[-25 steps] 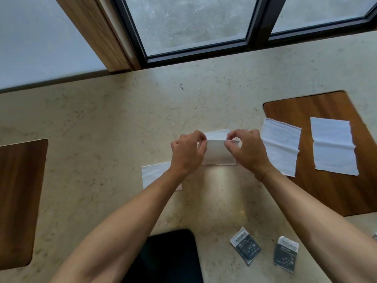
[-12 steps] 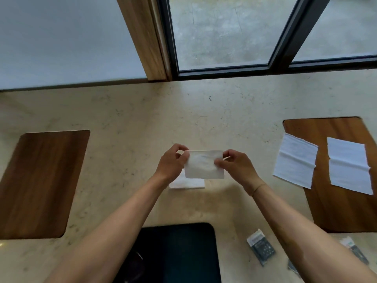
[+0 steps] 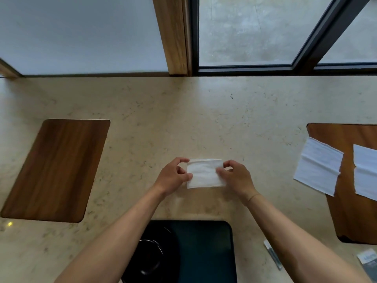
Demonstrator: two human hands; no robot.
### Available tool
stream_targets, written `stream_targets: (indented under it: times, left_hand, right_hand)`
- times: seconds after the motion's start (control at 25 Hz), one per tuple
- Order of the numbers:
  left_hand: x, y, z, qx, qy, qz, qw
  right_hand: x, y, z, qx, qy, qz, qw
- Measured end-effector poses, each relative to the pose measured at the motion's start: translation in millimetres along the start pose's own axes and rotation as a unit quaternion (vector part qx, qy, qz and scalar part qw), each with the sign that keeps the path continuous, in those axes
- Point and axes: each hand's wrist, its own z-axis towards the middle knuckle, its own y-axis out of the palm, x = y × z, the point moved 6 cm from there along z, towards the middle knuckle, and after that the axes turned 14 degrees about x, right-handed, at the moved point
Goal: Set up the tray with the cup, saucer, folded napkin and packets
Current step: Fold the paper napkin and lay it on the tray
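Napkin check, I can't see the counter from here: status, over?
Left hand and right hand both pinching the folded napkin above the counter. Black tray nearer the person, saucer on it. Nothing between napkin and tray.

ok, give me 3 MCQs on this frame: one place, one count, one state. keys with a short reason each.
1. Where does the dark tray lie?
A. at the near edge of the counter, between the forearms
B. on the left wooden inlay
C. against the window frame

2. How many unfolded white napkins lie at the right wooden inlay?
A. none
B. two
C. four

3. What state is the folded napkin in?
A. lying flat on the tray
B. crumpled into a ball
C. pinched at both ends by the left hand and right hand

Key:
1 A: the tray sits nearest the camera, below the hands.
2 B: one napkin overhangs the inlay's left edge, another lies beside it.
3 C: fingers of each hand grip a short side of the small rectangle.
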Motion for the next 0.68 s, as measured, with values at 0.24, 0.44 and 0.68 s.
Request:
stream_targets:
  times: [0.24,0.44,0.68]
  left_hand:
    - [2.4,5.7,7.4,0.032,0.037,0.062,0.997]
    - [2.3,13.9,8.8,0.054,0.090,0.125,0.987]
    - [4.9,17.0,9.8,0.079,0.146,0.161,0.973]
  right_hand:
    - [1.8,3.2,0.2,0.045,-0.063,-0.064,0.995]
    - [-0.9,7.6,1.9,0.072,-0.111,-0.120,0.984]
    - [2.3,8.3,0.3,0.101,-0.120,-0.135,0.978]
